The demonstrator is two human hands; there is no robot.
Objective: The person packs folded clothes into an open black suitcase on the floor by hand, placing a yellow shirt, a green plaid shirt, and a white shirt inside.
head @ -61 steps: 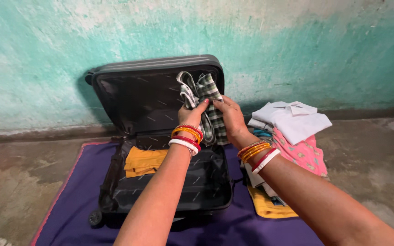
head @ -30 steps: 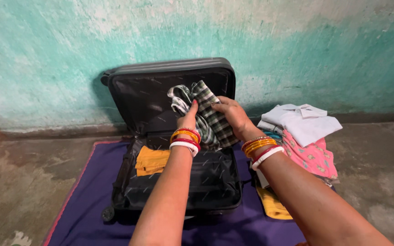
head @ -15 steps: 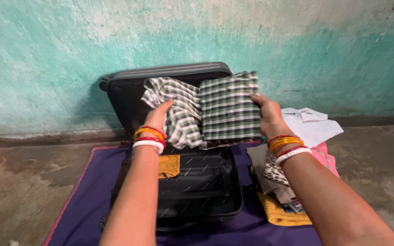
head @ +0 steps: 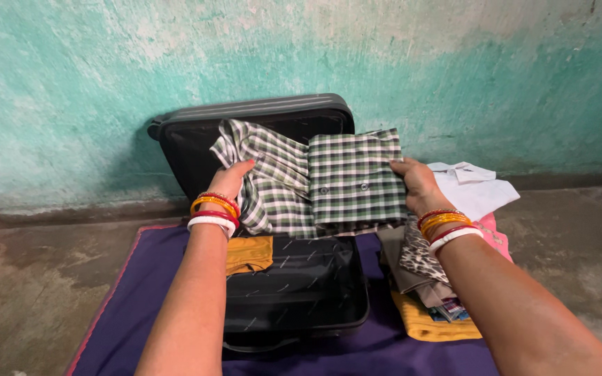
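Checked shirt [head: 329, 182] blocks the suitcase [head: 294, 292], yellow cloth [head: 248, 254] inside.

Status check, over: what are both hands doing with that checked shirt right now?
Left hand and right hand each grip a side of the checked shirt. Shirt spread above the open suitcase. Yellow cloth inside; nothing blocking.

left hand [head: 231, 179] and right hand [head: 416, 184] gripping checked shirt [head: 315, 182], open suitcase [head: 294, 285] beneath
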